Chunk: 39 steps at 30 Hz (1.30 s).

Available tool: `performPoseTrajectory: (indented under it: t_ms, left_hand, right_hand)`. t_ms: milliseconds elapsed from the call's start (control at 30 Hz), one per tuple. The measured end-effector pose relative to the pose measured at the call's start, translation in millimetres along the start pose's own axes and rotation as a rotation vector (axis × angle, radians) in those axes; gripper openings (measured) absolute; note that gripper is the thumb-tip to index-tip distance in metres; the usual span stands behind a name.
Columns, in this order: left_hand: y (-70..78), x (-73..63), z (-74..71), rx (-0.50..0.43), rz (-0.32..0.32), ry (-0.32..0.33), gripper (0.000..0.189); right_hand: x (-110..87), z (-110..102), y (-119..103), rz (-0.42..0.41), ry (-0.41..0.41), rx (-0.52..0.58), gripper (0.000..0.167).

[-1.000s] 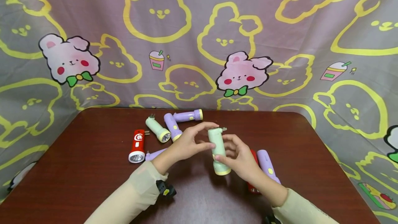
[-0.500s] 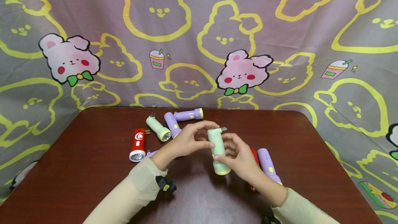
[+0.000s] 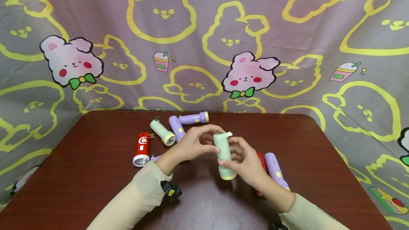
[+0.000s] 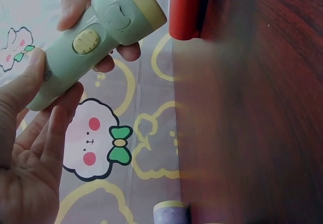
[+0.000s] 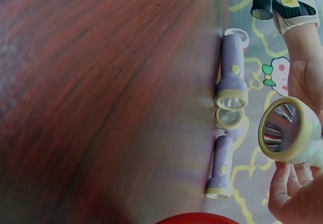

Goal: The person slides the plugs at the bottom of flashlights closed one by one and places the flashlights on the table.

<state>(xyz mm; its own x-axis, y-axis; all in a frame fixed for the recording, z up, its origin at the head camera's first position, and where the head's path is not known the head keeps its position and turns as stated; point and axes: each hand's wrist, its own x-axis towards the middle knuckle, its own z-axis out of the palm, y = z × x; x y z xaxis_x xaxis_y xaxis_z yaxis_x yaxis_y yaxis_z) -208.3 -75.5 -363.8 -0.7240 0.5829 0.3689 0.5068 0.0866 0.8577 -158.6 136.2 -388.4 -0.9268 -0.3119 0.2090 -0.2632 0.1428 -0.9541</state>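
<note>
Presently, the green torch (image 3: 224, 155) is held above the surface (image 3: 204, 208), lens end down, with both grips narrow around it: the left grip (image 3: 193, 146) near the tail with the prongs (image 3: 229, 134), the right grip (image 3: 247, 160) closer to the head. To do this handling well, it seems wise that the right grip carries the weight firmly, while the left one works lightly at the prong end and does not pull against the other. Care is also advisable that no thumb pushes the switch (image 4: 86, 41) by accident.
</note>
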Motion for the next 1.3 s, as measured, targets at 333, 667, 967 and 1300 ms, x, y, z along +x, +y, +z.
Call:
performPoseTrajectory:
  t_ms: [333, 667, 967, 1300]
  left_hand:
    - [1.8, -1.6, -0.3, -0.026, -0.015, 0.038, 0.048]
    - [1.8, -2.1, 2.1, -0.034, -0.017, 0.089, 0.046]
    - [0.9, -4.8, 4.2, -0.046, -0.001, 0.121, 0.044]
    - [1.4, -6.9, 4.0, -0.07, 0.01, 0.15, 0.044]
  right_hand:
    - [-0.2, 1.1, -0.9, 0.033, 0.003, 0.009, 0.061]
    - [-0.2, 0.8, -1.2, 0.027, 0.008, 0.008, 0.059]
    - [-0.7, 0.8, -2.0, 0.03, 0.001, 0.004, 0.059]
    - [-1.4, 2.4, -4.6, 0.032, -0.01, 0.022, 0.059]
